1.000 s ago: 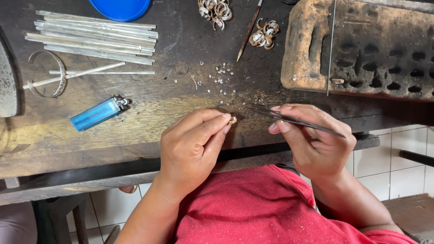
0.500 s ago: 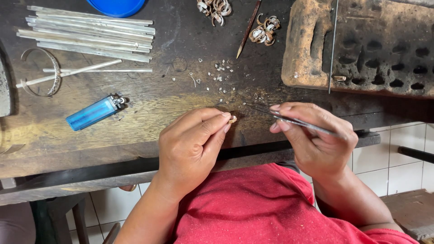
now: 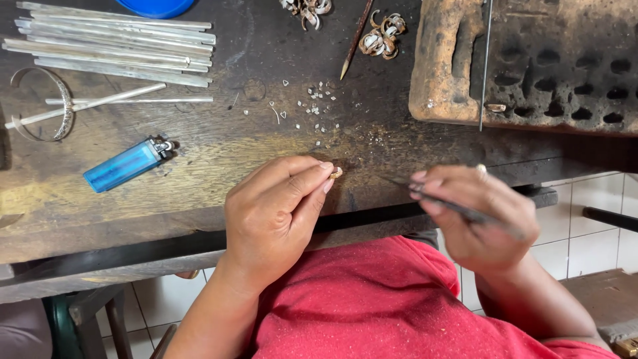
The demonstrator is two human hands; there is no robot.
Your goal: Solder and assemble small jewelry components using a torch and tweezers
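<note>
My left hand (image 3: 276, 216) pinches a small ring (image 3: 336, 173) against the table (image 3: 199, 166); right hand (image 3: 475, 216) clenched on tweezers (image 3: 438, 199). I'd steady both wrists, approach slowly.

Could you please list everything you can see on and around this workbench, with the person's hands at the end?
small ring piece: one, gold-coloured, pinched at the left fingertips on the bench
tweezers: one, dark metal, in the right hand
lighter: one, blue, left of the hands
metal strips: a bundle, silver, top left
bangle: one, silver, far left
thin rods: two, silver, beside the bangle
tiny bits: many, silver, bench centre
curled wire ornaments: two clusters, silver-brown, top centre
block with holes: one, brown, top right
blue lid: one, top edge
workbench: one, dark wood
left hand: one
right hand: one
</note>
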